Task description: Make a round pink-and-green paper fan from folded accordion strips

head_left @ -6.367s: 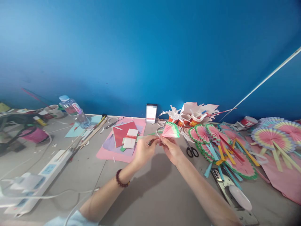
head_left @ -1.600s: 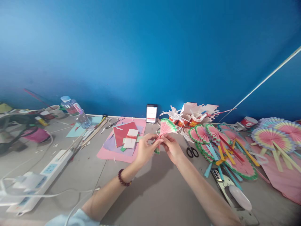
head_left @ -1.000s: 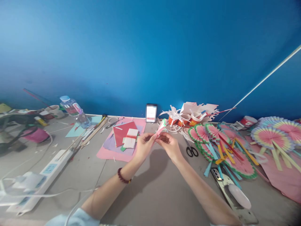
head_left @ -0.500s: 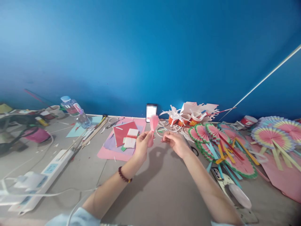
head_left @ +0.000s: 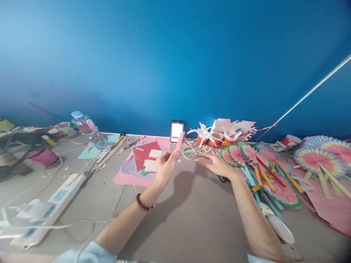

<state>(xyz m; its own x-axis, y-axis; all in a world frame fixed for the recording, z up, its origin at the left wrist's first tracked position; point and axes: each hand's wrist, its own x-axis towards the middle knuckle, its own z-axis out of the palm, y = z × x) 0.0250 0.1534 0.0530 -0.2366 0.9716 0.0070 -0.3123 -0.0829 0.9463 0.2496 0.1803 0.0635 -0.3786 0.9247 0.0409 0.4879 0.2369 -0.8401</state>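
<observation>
My left hand [head_left: 165, 163] pinches a narrow piece of folded pink paper [head_left: 178, 147], which stands up on a slant above the fingertips. My right hand [head_left: 215, 163] hovers to the right of it, fingers stretched out and parted, holding nothing. Its fingertips are at the right edge of a thin, pale ring [head_left: 183, 153], perhaps a roll of tape; whether they touch it I cannot tell. Small green and white paper scraps lie around the ring. Dark scissor handles [head_left: 224, 179] show partly beneath my right wrist.
Left of centre lie pink and purple sheets [head_left: 124, 179] under a red sheet [head_left: 145, 155]. A phone [head_left: 177, 130] leans on the blue wall. Red cups [head_left: 228, 139] and pleated paper fans [head_left: 282, 190] stand right; a bottle [head_left: 87, 126] and a power strip [head_left: 59, 197] are left.
My right hand has moved right and its curled fingers have straightened toward the ring. The pink paper has turned in my left hand and now shows a narrower side.
</observation>
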